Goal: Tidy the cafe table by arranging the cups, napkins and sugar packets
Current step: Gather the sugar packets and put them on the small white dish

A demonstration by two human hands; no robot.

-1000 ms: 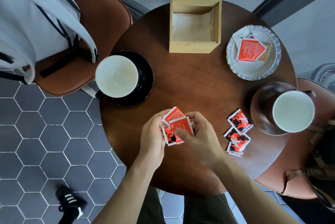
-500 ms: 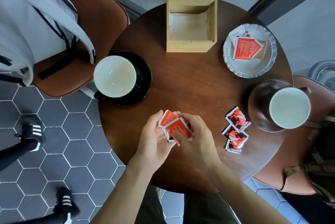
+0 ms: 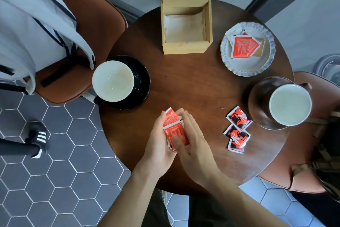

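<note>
I see a small stack of red sugar packets [image 3: 174,131] pressed between both hands at the near edge of the round wooden bench [image 3: 193,83]. My left hand [image 3: 158,146] lies palm-up beneath and beside the stack, its fingers half curled along the left edges. My right hand [image 3: 193,142] closes in from the right with fingers straight and flat against the stack's side, its thumb lying across the top packet. So each grip is partly closed on the same stack, squeezing it from opposite sides rather than wrapping it fully.

To the right of the hands, well apart from them, three loose packets [image 3: 237,131] with red and black print lie overlapping on the bench, just beside a brown saucer [image 3: 257,101] that carries a white cup [image 3: 289,104]. On the left sits another white cup [image 3: 113,81] on a black saucer [image 3: 141,79], near the bench edge. At the far side stands a wooden napkin box [image 3: 185,46] with pale napkins [image 3: 184,26] inside. A scalloped white dish [image 3: 246,66] at the far right holds a few more packets, one red on top [image 3: 242,46].
</note>
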